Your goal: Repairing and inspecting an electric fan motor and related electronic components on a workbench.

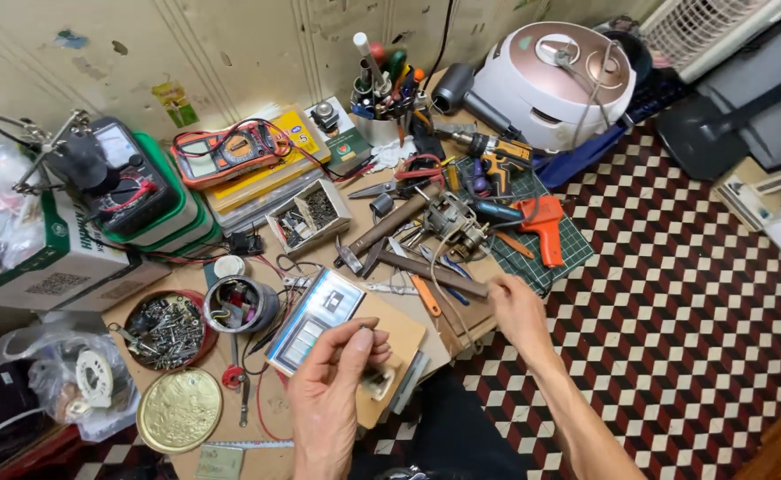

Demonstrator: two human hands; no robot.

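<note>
Head view, looking down on a crowded low workbench [266, 418] over a checkered floor. At the far left a stack of meters in green cases [141, 191] sits on a cardboard box; nearer lie a round tin of screws and bolts [164, 331] and a brass-coloured lid [180, 411], loose hardware kept within reach. The left hand [332, 391] is at the near edge, thumb and fingertips pinched shut on a small metal part [374, 380]. It is held just above a brown board, beside a silver panel with a display [312, 331], apparently raised for a close look; what the part is I cannot tell. Right of it, hammers [408, 240] and pliers are heaped at mid-bench with a small motor [451, 220]. The right hand [516, 313] reaches toward that heap, fingers curled at a hammer handle; whether it grips anything I cannot tell. Farther right lie an orange tool [543, 227] on a green mat and a rice cooker [555, 80].
</note>
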